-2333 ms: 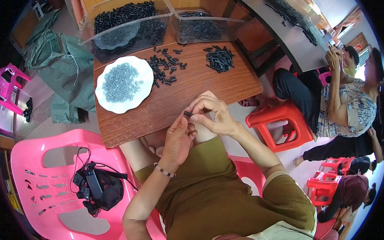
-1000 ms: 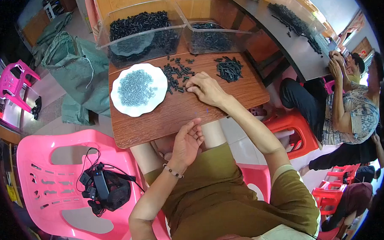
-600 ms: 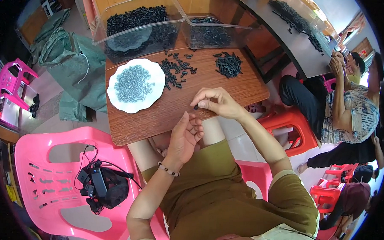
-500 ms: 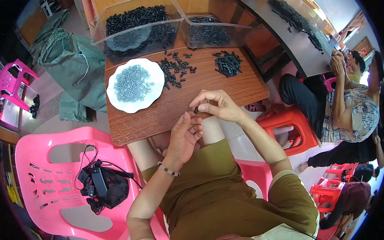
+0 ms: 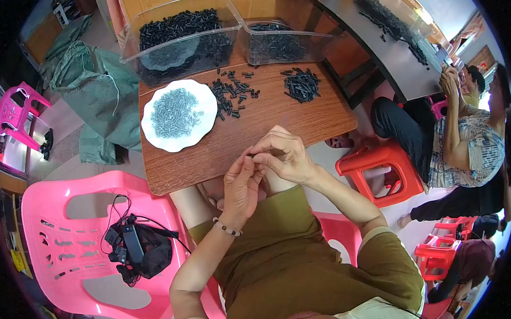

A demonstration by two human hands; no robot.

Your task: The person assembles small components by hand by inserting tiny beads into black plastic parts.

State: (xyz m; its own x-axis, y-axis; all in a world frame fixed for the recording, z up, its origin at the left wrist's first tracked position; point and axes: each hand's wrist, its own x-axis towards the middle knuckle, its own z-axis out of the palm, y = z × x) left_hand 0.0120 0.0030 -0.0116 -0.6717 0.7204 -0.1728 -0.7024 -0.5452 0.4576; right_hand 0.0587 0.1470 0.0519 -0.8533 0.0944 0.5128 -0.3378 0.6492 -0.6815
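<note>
My left hand [image 5: 241, 192], with a beaded bracelet [image 5: 228, 227] on its wrist, meets my right hand [image 5: 290, 157] just over the near edge of the brown table [image 5: 227, 146]. The fingertips of both hands are pinched together. Between them a speck of a small black plastic piece [image 5: 252, 155] shows; the fingers hide the rest. Beyond my hands lies a loose scatter of short black tubular pieces [image 5: 231, 95]. To its right is a heap of longer black pieces [image 5: 302, 85]. A white scalloped plate [image 5: 153, 135] holds many small clear pieces [image 5: 176, 113].
Two clear plastic bins [image 5: 184, 41] [image 5: 288, 43] with black pieces stand at the table's far side. A pink chair [image 5: 55, 223] on my left carries a black bag with cables [image 5: 143, 250]. Right are a red stool [image 5: 379, 166] and a seated person [image 5: 463, 146] at a grey table [image 5: 395, 59].
My left hand has risen and closed its fingers against my right hand's fingertips. My right hand has shifted slightly down and left, and the black piece is now mostly covered.
</note>
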